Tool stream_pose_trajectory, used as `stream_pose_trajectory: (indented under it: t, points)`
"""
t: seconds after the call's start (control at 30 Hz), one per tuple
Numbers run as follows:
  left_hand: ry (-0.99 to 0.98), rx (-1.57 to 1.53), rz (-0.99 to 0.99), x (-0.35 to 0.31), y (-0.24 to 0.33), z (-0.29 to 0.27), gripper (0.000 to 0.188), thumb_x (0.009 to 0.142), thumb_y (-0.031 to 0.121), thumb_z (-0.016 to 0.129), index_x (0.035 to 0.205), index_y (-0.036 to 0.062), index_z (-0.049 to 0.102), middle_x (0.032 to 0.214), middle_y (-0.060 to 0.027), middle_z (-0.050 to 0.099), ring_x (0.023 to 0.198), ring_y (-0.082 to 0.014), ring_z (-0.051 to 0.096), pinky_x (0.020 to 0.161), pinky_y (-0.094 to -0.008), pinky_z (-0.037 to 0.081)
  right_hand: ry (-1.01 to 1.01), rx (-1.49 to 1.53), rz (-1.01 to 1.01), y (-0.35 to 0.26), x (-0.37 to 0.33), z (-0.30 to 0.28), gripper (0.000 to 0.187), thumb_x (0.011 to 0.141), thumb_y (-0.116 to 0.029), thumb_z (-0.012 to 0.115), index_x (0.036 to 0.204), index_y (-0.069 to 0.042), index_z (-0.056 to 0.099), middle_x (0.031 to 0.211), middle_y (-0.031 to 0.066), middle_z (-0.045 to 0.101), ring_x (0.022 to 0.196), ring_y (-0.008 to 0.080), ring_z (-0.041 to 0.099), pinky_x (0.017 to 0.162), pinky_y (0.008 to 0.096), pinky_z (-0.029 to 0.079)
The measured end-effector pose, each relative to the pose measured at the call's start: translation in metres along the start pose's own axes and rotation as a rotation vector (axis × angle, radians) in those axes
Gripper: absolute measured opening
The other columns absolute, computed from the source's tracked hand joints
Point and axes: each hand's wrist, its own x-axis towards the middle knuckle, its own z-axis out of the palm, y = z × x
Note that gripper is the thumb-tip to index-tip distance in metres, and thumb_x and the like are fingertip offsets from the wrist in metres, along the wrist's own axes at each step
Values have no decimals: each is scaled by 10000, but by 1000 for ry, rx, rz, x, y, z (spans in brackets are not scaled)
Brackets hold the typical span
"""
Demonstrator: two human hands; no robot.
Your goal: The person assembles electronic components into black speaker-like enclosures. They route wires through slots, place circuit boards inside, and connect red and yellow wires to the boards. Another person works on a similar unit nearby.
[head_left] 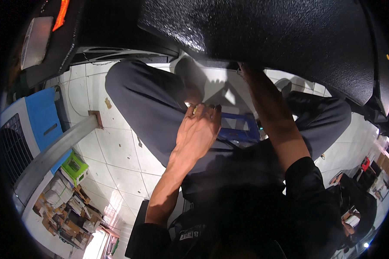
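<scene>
My left hand (200, 126) is in front of my left shin with its fingers curled closed. A small yellow bit shows between the fingers, but what they hold is mostly hidden. My right forearm (274, 108) stretches up to the lower edge of a large black textured panel (263, 32), which looks like a vehicle's bumper. Beyond the wrist, the right hand goes under that edge and its fingers cannot be made out. Between my crossed legs lies a blue tray (234, 134) with openings or compartments, partly covered by the left hand.
A grey metal post (58, 149) on the left is bolted to the white tiled floor (121, 151). Near it stand a blue and white cabinet (41, 114) and a green crate (74, 167). Boxes and scraps (69, 211) are piled at lower left.
</scene>
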Motion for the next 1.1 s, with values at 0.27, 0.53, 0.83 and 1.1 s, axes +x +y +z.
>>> stream_pose_trajectory:
  t: [0.27,0.53,0.83,1.1]
  points:
    - [48,19,18,5,6,-5,348,881,191,647,1167,-6,631,1047,-158,689,1076,-303,615,925,-419,488,-59,-9,-2,-4,12,-4,335,877,-287,609,1110,-52,667,1137,186,636,1068,356,587,960,486,420]
    - [47,80,-17,3,8,-4,331,853,188,677,1122,-3,645,1069,-147,685,1041,-287,629,930,-404,488,-121,15,-31,-12,7,-6,330,867,-280,610,1093,-48,672,1158,201,625,1081,358,578,969,489,409]
    - [11,41,-35,9,6,-7,292,867,135,625,1116,-16,645,1079,-153,681,1065,-303,623,940,-417,484,-155,8,-34,-8,8,-13,325,856,-272,610,1075,-42,678,1182,218,613,1096,360,568,979,493,396]
    - [-37,131,31,2,5,-3,351,887,216,628,1156,-11,627,1080,-167,683,1088,-312,619,970,-420,463,-244,-23,-16,-11,-15,-18,320,845,-266,611,1059,-37,683,1203,234,602,1109,362,559,988,497,385]
